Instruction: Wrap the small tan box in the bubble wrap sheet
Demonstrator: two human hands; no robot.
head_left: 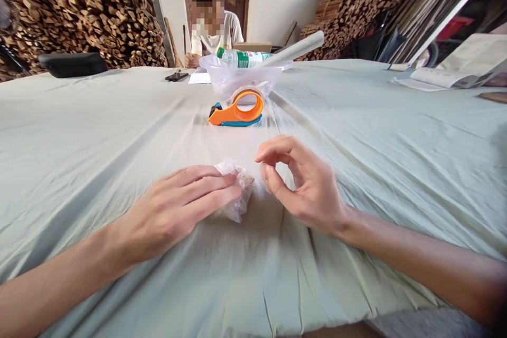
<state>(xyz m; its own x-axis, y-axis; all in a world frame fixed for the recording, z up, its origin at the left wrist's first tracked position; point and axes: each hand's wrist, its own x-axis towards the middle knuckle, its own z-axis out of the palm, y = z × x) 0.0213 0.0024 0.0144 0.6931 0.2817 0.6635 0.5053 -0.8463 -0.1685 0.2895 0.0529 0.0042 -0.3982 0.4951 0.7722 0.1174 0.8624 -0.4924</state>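
A small packet wrapped in crinkled clear plastic lies on the pale green cloth in front of me. My left hand lies flat with its fingertips pressed on the packet's left side. My right hand hovers just right of the packet, thumb and forefinger curled close together; whether they pinch a bit of tape or film I cannot tell. An orange tape dispenser with a roll of clear tape sits farther away, in the middle of the table.
Behind the dispenser stands a clear plastic bowl with a green-labelled bottle and a grey roll across it. A person sits at the far edge by a phone. Papers lie at far right, a black case far left.
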